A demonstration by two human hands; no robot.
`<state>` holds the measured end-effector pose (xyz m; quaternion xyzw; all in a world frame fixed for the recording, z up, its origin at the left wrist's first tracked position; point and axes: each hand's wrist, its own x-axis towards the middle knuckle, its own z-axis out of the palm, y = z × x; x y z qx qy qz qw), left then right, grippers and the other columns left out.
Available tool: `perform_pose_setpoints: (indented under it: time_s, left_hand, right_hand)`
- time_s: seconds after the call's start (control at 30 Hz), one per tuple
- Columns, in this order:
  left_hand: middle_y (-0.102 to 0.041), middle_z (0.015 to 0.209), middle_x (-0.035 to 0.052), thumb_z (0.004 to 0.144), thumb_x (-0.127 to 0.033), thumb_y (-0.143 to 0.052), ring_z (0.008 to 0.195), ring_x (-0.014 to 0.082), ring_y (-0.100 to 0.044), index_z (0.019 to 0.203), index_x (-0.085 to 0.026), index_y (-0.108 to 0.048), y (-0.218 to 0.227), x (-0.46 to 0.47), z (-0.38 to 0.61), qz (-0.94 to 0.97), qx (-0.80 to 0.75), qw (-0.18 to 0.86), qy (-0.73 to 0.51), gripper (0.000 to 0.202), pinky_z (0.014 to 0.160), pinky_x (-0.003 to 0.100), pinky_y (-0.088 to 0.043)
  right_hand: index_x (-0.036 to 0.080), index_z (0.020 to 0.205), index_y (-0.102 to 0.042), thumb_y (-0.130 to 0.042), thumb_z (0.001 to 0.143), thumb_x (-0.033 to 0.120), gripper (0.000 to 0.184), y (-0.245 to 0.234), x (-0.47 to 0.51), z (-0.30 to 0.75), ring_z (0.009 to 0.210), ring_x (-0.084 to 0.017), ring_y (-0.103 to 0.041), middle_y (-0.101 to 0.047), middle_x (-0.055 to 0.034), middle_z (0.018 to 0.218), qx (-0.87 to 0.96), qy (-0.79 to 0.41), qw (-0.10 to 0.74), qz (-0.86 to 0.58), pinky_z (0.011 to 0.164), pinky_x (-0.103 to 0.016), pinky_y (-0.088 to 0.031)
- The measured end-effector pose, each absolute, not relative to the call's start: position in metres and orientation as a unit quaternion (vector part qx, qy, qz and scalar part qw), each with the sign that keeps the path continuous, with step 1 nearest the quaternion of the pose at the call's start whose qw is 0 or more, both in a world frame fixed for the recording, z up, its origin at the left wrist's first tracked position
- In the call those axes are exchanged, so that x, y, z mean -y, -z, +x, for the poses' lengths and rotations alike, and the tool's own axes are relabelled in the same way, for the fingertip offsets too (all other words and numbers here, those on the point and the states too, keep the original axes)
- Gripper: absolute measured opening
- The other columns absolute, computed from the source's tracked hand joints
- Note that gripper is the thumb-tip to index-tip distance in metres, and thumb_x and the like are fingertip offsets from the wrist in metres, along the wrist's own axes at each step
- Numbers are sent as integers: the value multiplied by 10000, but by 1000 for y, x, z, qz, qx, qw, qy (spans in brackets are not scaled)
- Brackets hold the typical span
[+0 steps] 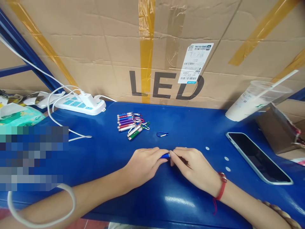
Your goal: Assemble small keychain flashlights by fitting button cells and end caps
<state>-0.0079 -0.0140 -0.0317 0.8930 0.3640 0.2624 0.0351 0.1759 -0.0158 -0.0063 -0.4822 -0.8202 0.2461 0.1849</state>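
Gripping a short blue cylinder (165, 156) at the centre of the frame, the left hand (144, 165) is nearly closed, thumb and fingers pinched along the barrel. The right hand (196, 171) meets it from the other side, its thumb and fingertips drawn together at the metallic end; what lies beneath those fingertips is hidden. Whether the cylinder touches the tabletop (107, 143) cannot be told. The opposed grip appears to let one hand steady the barrel while the other has purchase on the end; so slim a body leaves room for fingertips only.

Just above the hands in the frame, a blue carabiner (162, 134) lies by itself, apparently within easy reach. Further up, left of centre, several pen-shaped lights (126, 122) with clips lie side by side, the green one lowest; this grouping presumably keeps them together and off the hands' working area.

A phone (258, 159) lies face up at right, a plastic cup (245, 101) stands at upper right, and a white power strip (96, 109) lies at upper left, probably set outward to avoid being knocked.
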Motion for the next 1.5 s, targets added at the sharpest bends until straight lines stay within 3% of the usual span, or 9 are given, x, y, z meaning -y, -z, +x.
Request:
perform_pose_setpoints:
  time_s: [0.1,0.2,0.4,0.57,0.83,0.97,1.17,1.5]
  left_hand:
    - [-710,931,4,934,-272,-383,773,142,-675,1115,-212,-558,30,15,-8,884,-378,84,-262,258,675,236,-518]
    - [-708,934,-11,916,-233,-415,803,145,-669,1041,-226,-590,27,14,-8,864,-405,133,-268,215,685,236,-504]
    - [-682,878,4,923,-221,-378,767,157,-628,1037,-209,-579,22,11,-7,865,-415,146,-241,232,671,268,-443]
    - [-653,850,-1,919,-173,-385,758,160,-567,949,-205,-568,21,10,-7,882,-397,174,-184,188,680,293,-367]
    - [-629,960,8,922,-213,-390,839,164,-512,977,-220,-474,23,14,-8,828,-428,291,-215,101,756,297,-372]
    - [-616,898,1,901,-216,-422,798,167,-472,913,-227,-444,26,17,-8,821,-437,286,-231,27,725,286,-383]
    - [-566,697,-40,915,-127,-347,566,104,-399,742,-195,-375,26,19,-6,870,-364,190,-274,188,635,281,-288]
    - [-479,609,-46,931,-127,-331,530,93,-370,675,-182,-397,23,20,-7,896,-334,94,-279,270,606,279,-242]
  right_hand:
    - [182,615,-562,-325,939,276,413,7,17,175,554,-100,-528,-577,12,619,815,-263,200,-476,600,-238,-370]
    - [189,664,-577,-303,957,311,419,5,15,178,576,-98,-539,-581,14,654,828,-238,204,-466,604,-230,-375]
    - [175,801,-567,-334,954,355,332,3,1,190,650,-116,-538,-585,-3,740,919,-41,170,-353,560,-229,-358]
    - [165,713,-563,-317,959,303,374,9,-2,192,615,-122,-480,-553,-8,675,946,76,179,-260,517,-244,-319]
    - [160,680,-540,-309,963,198,367,9,1,190,589,-117,-438,-530,-6,649,940,94,212,-251,511,-244,-299]
    - [160,671,-529,-332,953,179,344,9,4,187,568,-112,-420,-512,-1,638,935,83,221,-265,503,-236,-296]
    - [158,646,-526,-303,947,160,375,10,15,181,527,-102,-416,-484,0,610,916,19,246,-315,496,-224,-321]
    - [174,667,-552,-351,936,196,336,11,17,179,560,-74,-514,-542,7,639,870,-212,271,-352,560,-174,-412]
